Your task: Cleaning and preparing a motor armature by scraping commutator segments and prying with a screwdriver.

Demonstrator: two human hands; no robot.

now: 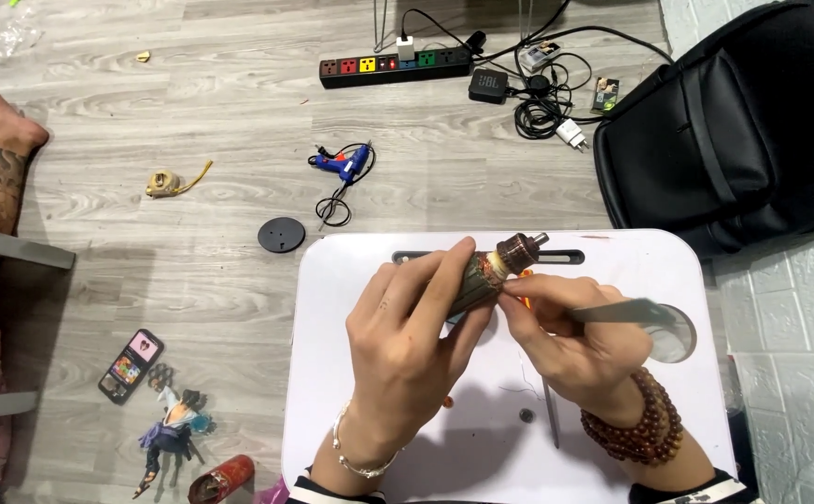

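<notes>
Our left hand (407, 336) wraps a motor armature (493, 271) fully, raised over the white lap table (351, 280); our right hand (570, 341) pinches a grey blade tool (626, 312) against it. Beyond: blue glue gun (346, 164), power strip (394, 67), black backpack (734, 131).

**Motor armature held above the white lap table**

The left hand (407, 341) wraps around a motor armature (491, 273), a brown, ribbed cylinder lying tilted, its far end pointing up and to the right. That end shows a coppery commutator and a short steel shaft tip poking out past the fingers. Pale winding material shows in a ring between the dark core and the commutator. The right hand (570, 341) pinches a slim grey metal tool (624, 313), a flat blade running out to the right, its near end hidden by the fingers just beside the armature. Both things hang over the white table (612, 257), not resting on it.
</notes>
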